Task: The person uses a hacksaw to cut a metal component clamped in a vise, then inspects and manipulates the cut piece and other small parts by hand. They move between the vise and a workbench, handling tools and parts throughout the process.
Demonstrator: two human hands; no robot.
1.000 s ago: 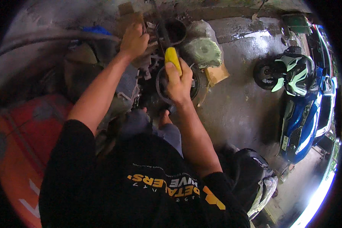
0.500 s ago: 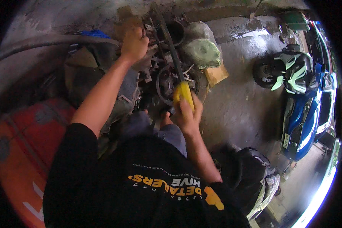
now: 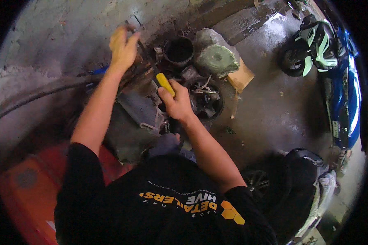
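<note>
My right hand (image 3: 178, 102) is wrapped round the yellow grip of a tool with a long dark shaft (image 3: 151, 63). The shaft slants up and left, and its far end reaches the fingers of my left hand, so its head cannot be made out. My left hand (image 3: 122, 49) is raised close to the grey wall (image 3: 75, 36), fingers bent and thumb sticking out. Something small and dark shows at its fingertips, too blurred to name. A short dark line marks the wall just beyond them.
Below are a dark bucket (image 3: 178, 51), a bundle wrapped in pale plastic (image 3: 216, 57), cardboard (image 3: 240, 76) and a wheel (image 3: 206, 100). A dark hose (image 3: 32, 98) runs left above a red panel (image 3: 32, 175). A motorcycle (image 3: 315, 49) and blue car (image 3: 342, 106) stand right.
My right hand has moved left and slightly up, bringing the tool's shaft over to my left hand. My left hand has shifted left along the wall. The view has turned leftward.
</note>
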